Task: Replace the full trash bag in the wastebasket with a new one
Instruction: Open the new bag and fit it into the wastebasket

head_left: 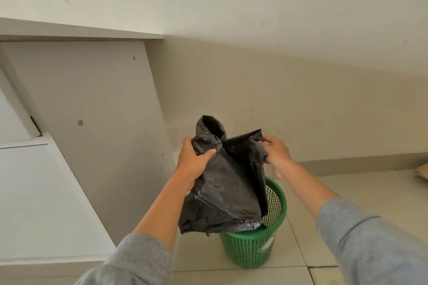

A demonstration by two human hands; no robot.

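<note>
The person holds a black bag [228, 180] above the green basket [257, 238], the left hand [193, 159] gripping one side of its top and the right hand [276, 149] pinching the other. It looks like the new bag, being opened; next its mouth must be spread and lowered inside the basket.

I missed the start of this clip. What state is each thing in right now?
Black trash bag: crumpled, held up above the basket by both hands.
Green wastebasket: upright on the tiled floor, no liner over its rim.
Left hand: grips the bag's top edge.
Right hand: grips the opposite edge.
</note>
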